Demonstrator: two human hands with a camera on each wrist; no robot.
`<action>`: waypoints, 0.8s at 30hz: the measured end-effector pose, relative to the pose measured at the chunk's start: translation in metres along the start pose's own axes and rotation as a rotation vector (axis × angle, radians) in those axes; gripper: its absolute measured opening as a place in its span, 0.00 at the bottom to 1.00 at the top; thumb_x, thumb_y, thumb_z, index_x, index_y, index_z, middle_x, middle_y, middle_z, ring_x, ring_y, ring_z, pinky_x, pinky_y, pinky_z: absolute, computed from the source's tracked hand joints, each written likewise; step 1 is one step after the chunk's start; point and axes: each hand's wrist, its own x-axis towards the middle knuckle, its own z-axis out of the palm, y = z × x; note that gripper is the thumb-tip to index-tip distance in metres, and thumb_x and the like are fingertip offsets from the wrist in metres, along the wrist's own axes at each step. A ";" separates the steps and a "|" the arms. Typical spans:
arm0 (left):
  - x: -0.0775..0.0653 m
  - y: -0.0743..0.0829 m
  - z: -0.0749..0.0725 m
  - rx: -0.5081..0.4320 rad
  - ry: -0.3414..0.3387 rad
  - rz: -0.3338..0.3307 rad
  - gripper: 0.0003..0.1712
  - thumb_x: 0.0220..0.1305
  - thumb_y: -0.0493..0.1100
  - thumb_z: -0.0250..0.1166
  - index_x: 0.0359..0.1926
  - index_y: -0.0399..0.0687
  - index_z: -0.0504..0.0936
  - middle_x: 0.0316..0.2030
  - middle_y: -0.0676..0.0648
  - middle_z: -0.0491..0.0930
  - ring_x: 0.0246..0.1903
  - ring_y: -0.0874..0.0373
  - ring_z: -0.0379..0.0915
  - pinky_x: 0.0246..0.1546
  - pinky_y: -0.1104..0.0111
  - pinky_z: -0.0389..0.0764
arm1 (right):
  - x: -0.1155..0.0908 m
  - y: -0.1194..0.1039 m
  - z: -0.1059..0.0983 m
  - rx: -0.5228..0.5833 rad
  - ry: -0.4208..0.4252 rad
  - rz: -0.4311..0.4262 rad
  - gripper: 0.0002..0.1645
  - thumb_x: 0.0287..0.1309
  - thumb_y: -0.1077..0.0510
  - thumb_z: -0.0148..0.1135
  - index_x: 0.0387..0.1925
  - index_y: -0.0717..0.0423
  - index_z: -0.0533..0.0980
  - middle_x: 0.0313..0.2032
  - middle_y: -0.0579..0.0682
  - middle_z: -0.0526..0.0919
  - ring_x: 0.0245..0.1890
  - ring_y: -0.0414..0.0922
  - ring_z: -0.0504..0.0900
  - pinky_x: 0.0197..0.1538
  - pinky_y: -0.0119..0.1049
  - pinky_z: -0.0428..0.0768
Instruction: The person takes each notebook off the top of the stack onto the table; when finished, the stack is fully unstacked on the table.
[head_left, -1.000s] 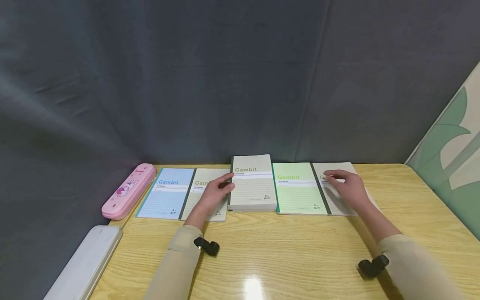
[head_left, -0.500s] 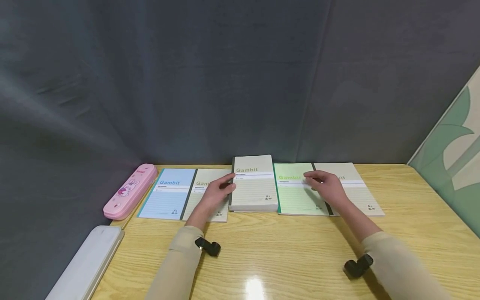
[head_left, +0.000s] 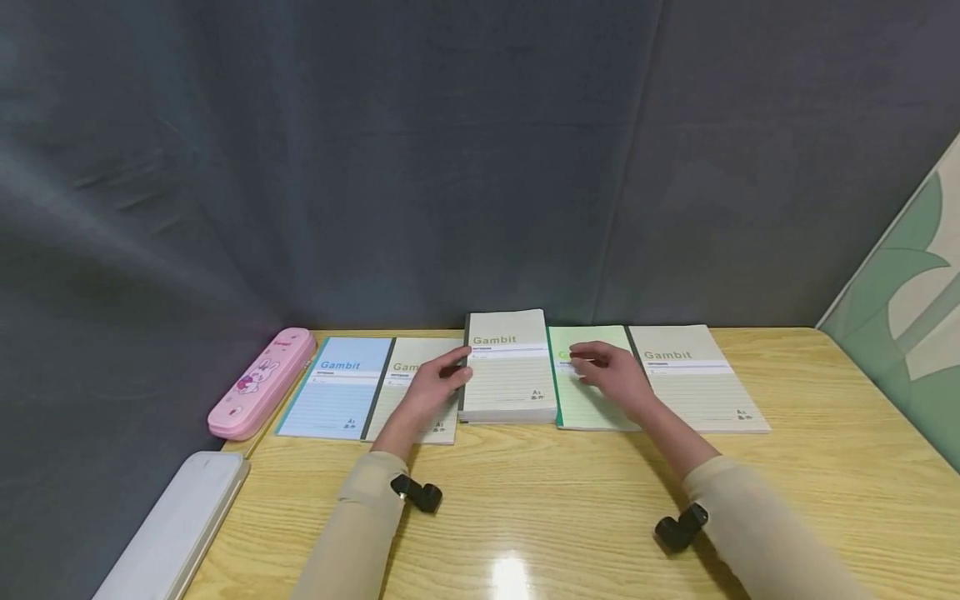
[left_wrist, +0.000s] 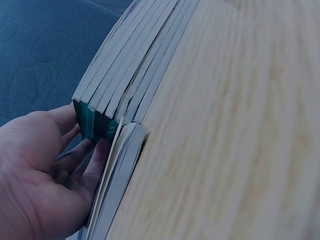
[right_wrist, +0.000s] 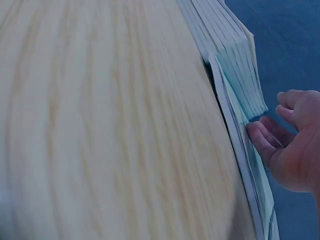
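Note:
A thick stack of Gambit notebooks [head_left: 512,379], a cream one on top, lies in the middle of the table near the dark curtain. My left hand [head_left: 429,390] rests its fingertips against the stack's dark spine side, as the left wrist view shows at the bound edges [left_wrist: 92,117]. Beneath that hand is a cream notebook [head_left: 390,404]. My right hand [head_left: 617,377] hovers over a green notebook [head_left: 592,412] with loosely bent fingers. In the right wrist view its fingertips are beside the stack's page edges [right_wrist: 240,70], a small gap away. It holds nothing.
Left of the stack lies a blue notebook [head_left: 330,404]; another cream notebook [head_left: 697,387] lies at the right. A pink pencil case [head_left: 258,383] and a white case [head_left: 176,525] line the table's left edge. The dark curtain [head_left: 450,167] hangs behind the table [head_left: 525,492].
My right hand has moved left, from above the right-hand cream notebook to above the green one, nearer the stack. My left hand has stayed at the stack's spine side.

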 end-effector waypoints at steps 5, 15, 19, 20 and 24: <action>0.000 0.001 0.001 0.002 -0.004 -0.001 0.27 0.72 0.48 0.65 0.70 0.59 0.76 0.68 0.49 0.72 0.65 0.51 0.68 0.66 0.56 0.69 | 0.001 -0.002 0.009 0.022 -0.011 -0.015 0.24 0.71 0.60 0.62 0.63 0.68 0.75 0.57 0.66 0.80 0.54 0.57 0.81 0.47 0.39 0.85; -0.001 0.001 -0.001 0.010 0.003 -0.008 0.27 0.72 0.48 0.65 0.70 0.59 0.76 0.67 0.49 0.72 0.64 0.51 0.69 0.64 0.55 0.71 | 0.010 -0.007 0.025 0.081 -0.037 -0.039 0.25 0.70 0.61 0.63 0.64 0.70 0.73 0.56 0.68 0.79 0.53 0.59 0.81 0.46 0.41 0.85; 0.000 0.000 -0.001 0.006 0.000 -0.006 0.27 0.71 0.48 0.66 0.69 0.59 0.76 0.68 0.49 0.72 0.64 0.51 0.69 0.65 0.55 0.70 | 0.014 -0.010 0.029 0.095 -0.023 -0.027 0.25 0.70 0.60 0.64 0.63 0.69 0.75 0.56 0.67 0.79 0.53 0.58 0.81 0.45 0.41 0.86; 0.000 0.000 -0.001 0.004 -0.001 -0.005 0.27 0.71 0.48 0.66 0.69 0.59 0.76 0.68 0.49 0.72 0.64 0.51 0.69 0.65 0.55 0.70 | 0.015 -0.010 0.031 0.093 -0.018 -0.023 0.25 0.69 0.59 0.64 0.62 0.68 0.75 0.56 0.66 0.79 0.53 0.57 0.82 0.45 0.40 0.86; -0.001 0.001 -0.002 0.001 0.000 -0.009 0.27 0.71 0.48 0.66 0.69 0.59 0.76 0.68 0.48 0.72 0.65 0.50 0.68 0.67 0.56 0.68 | 0.020 -0.010 0.036 0.072 0.003 0.003 0.25 0.67 0.58 0.67 0.61 0.67 0.77 0.56 0.65 0.80 0.49 0.52 0.84 0.41 0.38 0.86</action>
